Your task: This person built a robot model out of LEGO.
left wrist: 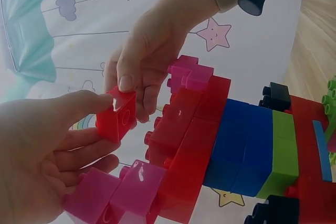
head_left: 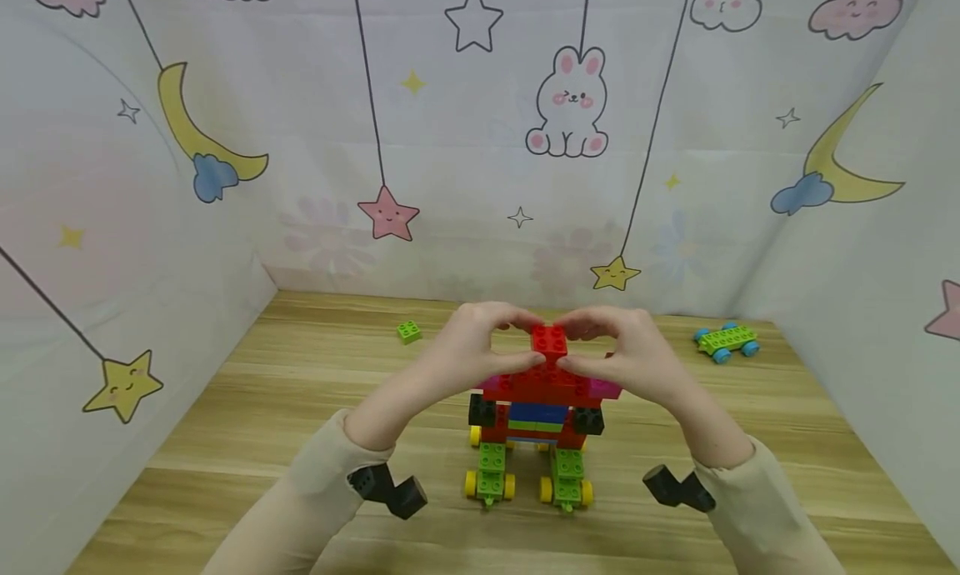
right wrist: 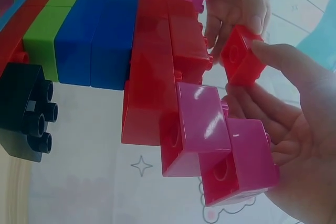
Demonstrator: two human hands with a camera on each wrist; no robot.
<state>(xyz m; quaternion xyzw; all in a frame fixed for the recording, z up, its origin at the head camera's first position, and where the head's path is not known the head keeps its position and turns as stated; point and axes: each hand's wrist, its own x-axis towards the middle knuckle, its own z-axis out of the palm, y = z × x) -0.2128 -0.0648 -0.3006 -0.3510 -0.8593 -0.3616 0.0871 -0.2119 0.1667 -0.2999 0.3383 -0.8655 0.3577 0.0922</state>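
Both hands hold one red toy brick point(head_left: 549, 340) above a built figure of stacked bricks. My left hand point(head_left: 471, 342) pinches its left side with thumb and fingers, and my right hand point(head_left: 628, 342) does the same on the right. In the left wrist view a gap shows between the held brick point(left wrist: 116, 116) and the studs on the figure's red top row point(left wrist: 181, 129). Pink bricks point(right wrist: 205, 124) stick out at both ends of that row. Below come blue bricks point(head_left: 538, 413), a lime layer, black side bricks point(head_left: 588, 421) and two green wheeled bases point(head_left: 567, 475) with yellow wheels.
A small lime brick point(head_left: 408, 332) lies at the back left of the wooden table point(head_left: 315, 375). At the back right stands a lime wheeled base point(head_left: 727, 339) with blue wheels. Printed cloth walls point(head_left: 465, 142) enclose the table at the back and sides.
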